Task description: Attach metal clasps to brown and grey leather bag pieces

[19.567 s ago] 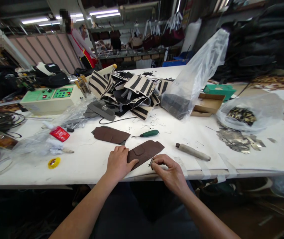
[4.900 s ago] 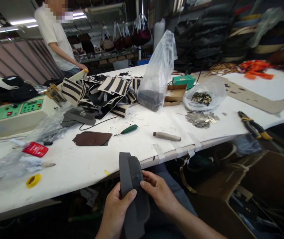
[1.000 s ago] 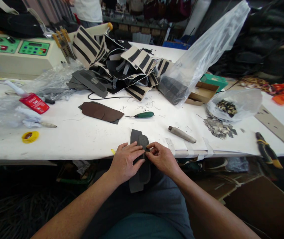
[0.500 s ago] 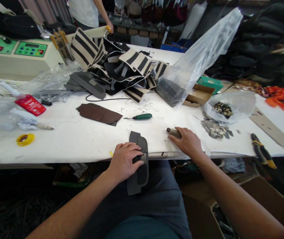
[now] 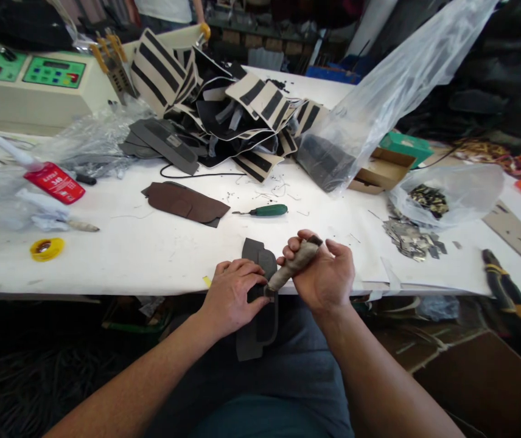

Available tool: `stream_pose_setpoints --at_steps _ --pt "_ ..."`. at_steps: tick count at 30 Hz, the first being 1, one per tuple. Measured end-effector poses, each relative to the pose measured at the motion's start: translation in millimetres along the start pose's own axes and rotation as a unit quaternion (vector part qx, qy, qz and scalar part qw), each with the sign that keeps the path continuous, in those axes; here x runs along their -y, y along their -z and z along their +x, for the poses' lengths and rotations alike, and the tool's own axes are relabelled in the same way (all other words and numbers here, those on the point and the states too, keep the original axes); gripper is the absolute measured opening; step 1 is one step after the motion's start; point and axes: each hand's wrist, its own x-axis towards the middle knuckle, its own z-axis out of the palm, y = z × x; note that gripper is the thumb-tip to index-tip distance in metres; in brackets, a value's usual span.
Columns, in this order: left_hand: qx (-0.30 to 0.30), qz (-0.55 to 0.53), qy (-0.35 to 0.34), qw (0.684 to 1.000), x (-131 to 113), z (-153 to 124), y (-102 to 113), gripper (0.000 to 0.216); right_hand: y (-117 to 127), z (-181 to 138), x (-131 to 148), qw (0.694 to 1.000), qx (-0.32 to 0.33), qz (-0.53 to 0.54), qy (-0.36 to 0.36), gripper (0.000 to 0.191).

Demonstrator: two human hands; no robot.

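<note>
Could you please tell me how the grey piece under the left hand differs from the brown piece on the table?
The grey piece is dark grey; the brown piece is reddish-brown. The grey piece runs up and down the view, reaching past the edge of the table; the brown piece lies more crosswise, wholly on it. The left hand covers part of the grey piece; the brown piece is untouched. Both are elongated.

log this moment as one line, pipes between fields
left hand: lying on gray panel | right hand: gripping wrapped tool, one end over gray panel | beyond: brown panel, green-handled tool
</note>
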Motion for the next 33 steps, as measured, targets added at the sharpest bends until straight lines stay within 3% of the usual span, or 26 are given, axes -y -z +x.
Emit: stream_pose_setpoints --at_steps 6,23,26,29,31,33 --pt "-0.001 -0.011 0.006 1.0 4.0 0.5 -1.4 0.028 -13.7 10.7 -11.0 0.999 -0.035 -0.015 0.036 0.049" --pt "0.004 0.0 0.001 1.0 5.2 -1.2 -1.7 0.031 -37.5 8.4 -17.1 0.987 0.063 -0.146 0.017 0.042" --pt "0.006 0.003 -0.003 1.0 3.7 -2.5 -0.7 0.028 -30.2 -9.1 -23.9 0.968 0.083 -0.227 0.069 0.041" --pt "0.001 0.002 -0.004 1.0 2.1 -5.0 0.2 0.023 -17.1 -30.6 -31.2 0.927 0.12 -0.301 0.19 0.042" --pt "0.0 0.001 -0.004 1.0 2.1 -7.0 0.4 0.023 -11.6 -38.9 -29.8 0.923 0.119 -0.278 0.239 0.042" --pt "0.004 0.004 -0.008 1.0 3.0 -8.7 0.4 0.03 -12.7 -41.6 -21.8 0.94 0.106 -0.21 0.247 0.04"
